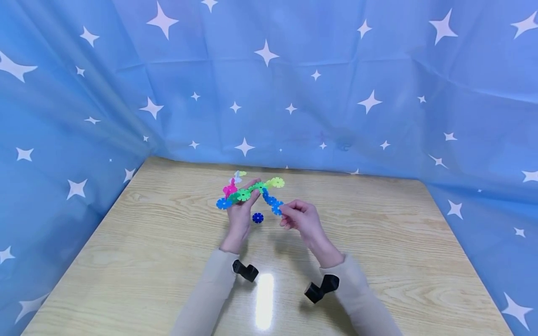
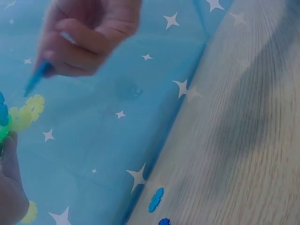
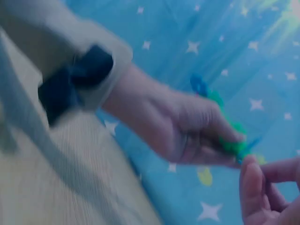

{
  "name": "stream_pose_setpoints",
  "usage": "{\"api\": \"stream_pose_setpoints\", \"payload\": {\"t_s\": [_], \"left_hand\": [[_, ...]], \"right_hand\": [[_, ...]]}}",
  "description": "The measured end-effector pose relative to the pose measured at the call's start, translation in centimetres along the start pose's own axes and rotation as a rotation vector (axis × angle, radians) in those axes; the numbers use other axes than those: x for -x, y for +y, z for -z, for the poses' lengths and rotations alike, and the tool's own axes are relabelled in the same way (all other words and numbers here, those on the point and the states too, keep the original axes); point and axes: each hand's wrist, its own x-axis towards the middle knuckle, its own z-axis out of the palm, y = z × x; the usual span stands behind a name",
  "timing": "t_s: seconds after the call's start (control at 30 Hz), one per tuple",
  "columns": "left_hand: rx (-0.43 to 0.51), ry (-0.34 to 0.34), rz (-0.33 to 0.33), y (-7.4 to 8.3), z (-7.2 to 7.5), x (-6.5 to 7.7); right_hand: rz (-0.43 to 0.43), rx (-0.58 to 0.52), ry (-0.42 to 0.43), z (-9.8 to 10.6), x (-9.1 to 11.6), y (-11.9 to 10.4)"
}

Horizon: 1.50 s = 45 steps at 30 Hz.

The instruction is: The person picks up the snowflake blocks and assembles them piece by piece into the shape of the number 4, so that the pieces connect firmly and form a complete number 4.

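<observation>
My left hand [image 1: 240,219] holds a joined chain of notched plastic snowflake discs, with green discs [image 1: 243,194] at its middle. Pink pieces [image 1: 230,188] and a blue disc [image 1: 223,203] show at its left, yellow-green discs [image 1: 277,182] at its right. Thumb and fingers of my right hand [image 1: 304,221] pinch a blue snowflake disc [image 1: 276,207], close beside more blue discs [image 1: 265,193] that run down from the chain. In the left wrist view that pinched disc [image 2: 37,77] appears edge-on, a little apart from the chain.
A dark blue snowflake disc [image 1: 258,218] lies on the wooden table [image 1: 378,242] between my hands. Near it in the left wrist view is a lighter blue disc [image 2: 156,200]. A blue star-patterned curtain [image 1: 315,93] hangs behind and beside the table.
</observation>
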Motion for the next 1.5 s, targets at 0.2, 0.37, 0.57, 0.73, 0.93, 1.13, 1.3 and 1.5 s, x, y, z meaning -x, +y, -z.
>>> {"api": "stream_pose_setpoints", "payload": {"t_s": [0.2,0.37,0.57,0.73,0.93,1.13,1.3,1.5], "left_hand": [[-0.044,0.005,-0.010,0.0,0.0,0.0],[-0.056,0.001,-0.013,0.1,0.0,0.0],[-0.072,-0.009,0.004,0.1,0.0,0.1],[-0.014,-0.012,0.006,0.0,-0.2,0.2],[0.071,0.004,-0.035,0.0,-0.7,0.4],[0.092,0.026,-0.021,0.1,-1.0,0.5],[0.100,0.009,-0.020,0.5,-1.2,0.5],[0.052,-0.066,-0.029,1.0,-1.2,0.3]], "right_hand": [[-0.010,-0.158,-0.065,-1.3,1.1,-0.6],[-0.028,-0.227,-0.088,-1.7,1.2,-0.6],[-0.047,-0.251,-0.113,-2.1,1.1,-0.5],[-0.053,-0.257,-0.091,-2.3,1.0,-0.6],[-0.044,-0.267,-0.045,-2.9,1.0,-0.6],[-0.014,-0.294,-0.016,-3.3,0.9,-0.4],[0.060,-0.215,-0.036,-3.1,0.9,0.1],[0.228,-0.073,-0.072,-2.8,0.9,0.6]]}}
